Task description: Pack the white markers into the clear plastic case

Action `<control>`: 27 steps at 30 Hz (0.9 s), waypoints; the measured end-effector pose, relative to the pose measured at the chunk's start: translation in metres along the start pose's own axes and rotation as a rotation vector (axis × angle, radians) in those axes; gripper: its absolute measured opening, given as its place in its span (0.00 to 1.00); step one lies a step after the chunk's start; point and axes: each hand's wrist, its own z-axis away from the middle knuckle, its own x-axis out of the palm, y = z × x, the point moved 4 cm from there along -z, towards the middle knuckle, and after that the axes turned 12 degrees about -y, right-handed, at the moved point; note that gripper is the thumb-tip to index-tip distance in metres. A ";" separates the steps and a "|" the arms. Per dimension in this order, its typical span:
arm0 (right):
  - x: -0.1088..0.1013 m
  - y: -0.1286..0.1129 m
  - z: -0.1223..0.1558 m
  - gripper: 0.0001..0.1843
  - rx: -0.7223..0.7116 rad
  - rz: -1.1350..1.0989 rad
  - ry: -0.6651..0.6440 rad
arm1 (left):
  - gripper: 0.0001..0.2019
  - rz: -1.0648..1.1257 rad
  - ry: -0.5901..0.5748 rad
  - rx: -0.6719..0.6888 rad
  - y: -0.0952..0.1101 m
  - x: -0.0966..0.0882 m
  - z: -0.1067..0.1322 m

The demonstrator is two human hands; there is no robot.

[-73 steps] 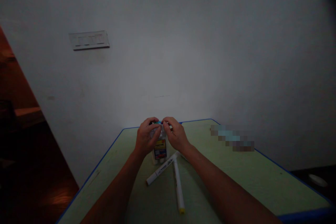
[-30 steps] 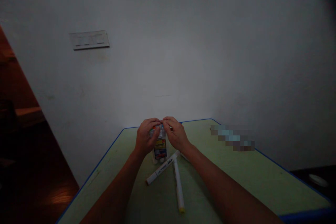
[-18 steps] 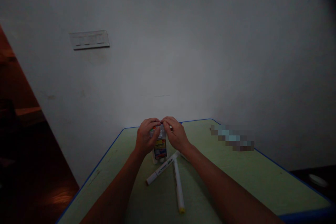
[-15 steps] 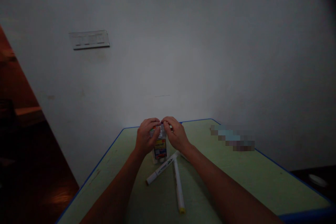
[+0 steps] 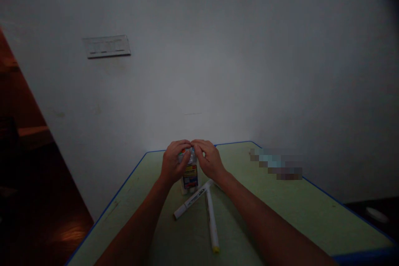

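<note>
Head view: labelled plastic bottle [image 5: 190,178] upright on green tabletop [image 5: 280,212], long axis vertical; left hand [image 5: 172,162] and right hand [image 5: 209,160] equally near, both curled closed around its top, fingertips [image 5: 190,143] meeting; white marker [image 5: 190,200] and second white marker [image 5: 212,226] lying just in front of the bottle.

A plain white plaster wall [image 5: 249,50] rises behind the pale green, blue-edged worktop [image 5: 311,212], carrying a flat white rectangular plate [image 5: 106,46], while dim reddish-brown polished wooden floor [image 5: 70,232] shows at left.

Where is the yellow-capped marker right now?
In the head view, the yellow-capped marker lies on the green table, below the bottle, beside the other white marker.
</note>
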 end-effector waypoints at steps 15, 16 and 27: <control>-0.001 0.002 0.001 0.12 0.047 -0.028 0.001 | 0.09 0.010 0.000 -0.006 0.001 -0.001 0.000; -0.001 0.001 0.001 0.13 0.034 -0.029 -0.006 | 0.09 0.009 0.000 -0.003 0.001 -0.001 0.000; -0.002 -0.009 -0.001 0.14 -0.050 -0.027 -0.026 | 0.08 0.013 0.004 -0.019 0.002 -0.002 0.000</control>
